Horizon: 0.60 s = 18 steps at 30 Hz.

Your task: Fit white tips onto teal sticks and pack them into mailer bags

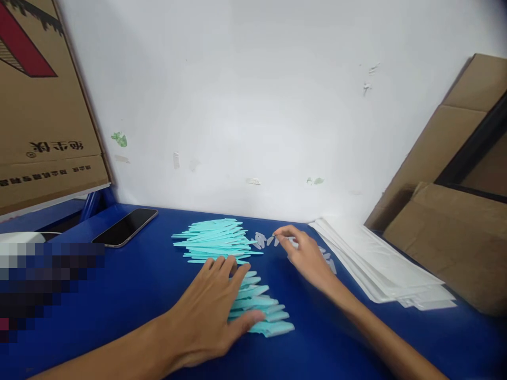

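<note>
My left hand (214, 306) lies palm down across a row of flat turquoise sticks (273, 311), its thumb apart from the fingers. The right-hand ends of those sticks look paler; their left parts are hidden under the hand. Beyond my fingertips is a larger pile of thin turquoise sticks (217, 240). My right hand (307, 256) is closed in a pinch over several small translucent caps (259, 240) scattered on the blue table. A small translucent cap seems to be between the fingertips, though it is partly hidden.
The blue table (138, 295) meets a white wall. A phone (125, 228) lies at the left. Flat white plastic bags (376, 264) are stacked at the right. Cardboard boxes stand at the far left (51, 111) and far right (455, 243).
</note>
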{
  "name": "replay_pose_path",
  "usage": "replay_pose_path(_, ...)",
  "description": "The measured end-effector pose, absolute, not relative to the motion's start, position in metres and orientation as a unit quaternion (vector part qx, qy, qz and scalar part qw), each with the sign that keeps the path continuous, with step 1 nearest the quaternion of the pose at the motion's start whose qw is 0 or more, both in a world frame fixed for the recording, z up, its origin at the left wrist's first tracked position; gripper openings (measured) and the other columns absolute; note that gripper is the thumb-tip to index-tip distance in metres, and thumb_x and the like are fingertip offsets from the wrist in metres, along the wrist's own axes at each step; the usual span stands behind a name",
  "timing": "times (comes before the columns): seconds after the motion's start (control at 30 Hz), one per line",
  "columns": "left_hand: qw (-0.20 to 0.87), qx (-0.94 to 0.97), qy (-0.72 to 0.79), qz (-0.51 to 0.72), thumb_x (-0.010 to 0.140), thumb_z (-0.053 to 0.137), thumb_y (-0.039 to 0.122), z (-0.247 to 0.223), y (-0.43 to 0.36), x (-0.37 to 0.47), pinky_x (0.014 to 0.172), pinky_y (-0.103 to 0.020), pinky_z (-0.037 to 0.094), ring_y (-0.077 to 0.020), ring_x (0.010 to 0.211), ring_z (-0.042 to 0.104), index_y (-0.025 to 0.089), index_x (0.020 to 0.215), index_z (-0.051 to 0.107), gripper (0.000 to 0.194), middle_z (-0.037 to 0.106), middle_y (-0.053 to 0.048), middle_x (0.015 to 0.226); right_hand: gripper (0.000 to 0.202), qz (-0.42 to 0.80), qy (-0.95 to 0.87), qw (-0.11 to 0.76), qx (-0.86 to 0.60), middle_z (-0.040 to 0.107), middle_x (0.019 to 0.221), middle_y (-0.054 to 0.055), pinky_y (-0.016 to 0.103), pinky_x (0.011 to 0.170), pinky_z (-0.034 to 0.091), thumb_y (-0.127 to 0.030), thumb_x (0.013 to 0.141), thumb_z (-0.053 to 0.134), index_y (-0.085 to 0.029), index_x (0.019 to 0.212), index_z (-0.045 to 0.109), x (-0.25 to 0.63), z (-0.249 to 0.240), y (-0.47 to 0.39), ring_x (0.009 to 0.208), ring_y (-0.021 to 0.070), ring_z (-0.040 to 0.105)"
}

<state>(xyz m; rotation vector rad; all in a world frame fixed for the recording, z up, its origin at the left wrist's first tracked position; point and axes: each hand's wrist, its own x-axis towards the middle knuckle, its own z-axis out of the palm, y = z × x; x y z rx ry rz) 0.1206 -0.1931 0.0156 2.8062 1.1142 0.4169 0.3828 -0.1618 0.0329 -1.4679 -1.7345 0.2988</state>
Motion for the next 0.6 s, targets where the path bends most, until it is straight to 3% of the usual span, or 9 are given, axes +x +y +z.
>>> replay_pose_path(0.13,0.007,0.913,0.374,0.163,0.109,0.03,0.039,0.031,-0.176,0.118,0.099,-0.055,0.048,-0.0314,0.112,0.06,0.019,0.134,0.059,0.043,0.062,-0.014,0.123,0.031,0.04,-0.747,0.34,-0.571,0.072,0.123,0.013,0.06,0.114,0.033,-0.027,0.099,0.048,-0.019,0.118,0.071,0.392,0.027,-0.159,0.134,0.0361,0.051)
replay_pose_path(0.27,-0.047,0.916,0.384,0.106,0.105,0.032,0.015,0.037,-0.153,0.113,0.078,-0.041,0.052,-0.028,0.095,0.062,0.014,0.112,0.068,0.037,0.065,-0.014,0.104,0.043,-0.025,-0.809,0.224,-0.543,0.063,0.145,0.01,0.056,0.121,0.03,-0.022,0.104,0.04,-0.018,0.143,0.058,0.396,0.017,-0.158,0.148,0.031,0.041)
replay_pose_path(0.37,-0.07,0.914,0.39,0.09,0.103,0.038,0.012,0.033,-0.142,0.107,0.068,-0.034,0.049,-0.0267,0.091,0.063,0.014,0.108,0.069,0.032,0.066,-0.013,0.1,0.048,-0.08,-0.824,0.15,-0.541,0.065,0.142,0.014,0.058,0.12,0.032,-0.019,0.106,0.036,-0.014,0.152,0.048,0.394,0.012,-0.158,0.147,0.0307,0.042)
replay_pose_path(0.6,-0.099,0.91,0.396,0.072,0.1,0.045,0.011,0.029,-0.137,0.105,0.063,-0.029,0.048,-0.0245,0.09,0.064,0.016,0.102,0.07,0.025,0.067,-0.012,0.103,0.041,-0.106,-0.832,0.141,-0.526,0.067,0.138,0.016,0.057,0.117,0.037,-0.019,0.104,0.045,-0.015,0.142,0.058,0.389,0.014,-0.158,0.138,0.0317,0.054)
